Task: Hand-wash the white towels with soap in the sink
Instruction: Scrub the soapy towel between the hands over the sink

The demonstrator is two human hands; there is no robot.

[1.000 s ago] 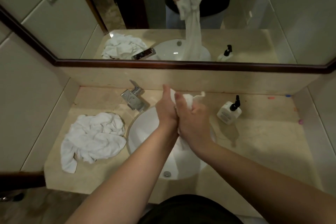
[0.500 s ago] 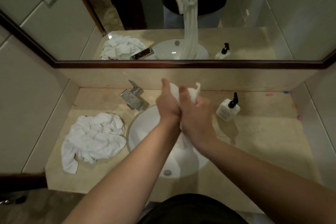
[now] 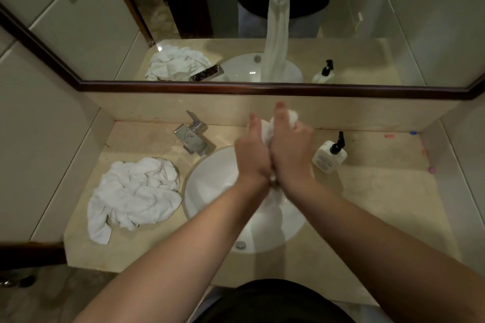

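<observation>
A white towel (image 3: 265,130) is held upright over the round white sink (image 3: 210,186), bunched between my two hands. My left hand (image 3: 252,152) grips it from the left and my right hand (image 3: 290,147) grips it from the right, palms close together. The towel's lower end hangs down into the basin below my wrists, mostly hidden by my forearms; the mirror shows it as a long strip. A white soap pump bottle (image 3: 329,157) with a black pump stands right of the sink.
A heap of white towels (image 3: 133,191) lies on the beige counter (image 3: 380,196) left of the sink. A chrome tap (image 3: 193,136) stands behind the basin at its left. A wide mirror (image 3: 367,21) runs along the back wall. Walls close in both counter ends.
Both hands have risen slightly with the towel and shifted against each other, the right hand moving forward. The towel heap, tap and bottle have stayed put.
</observation>
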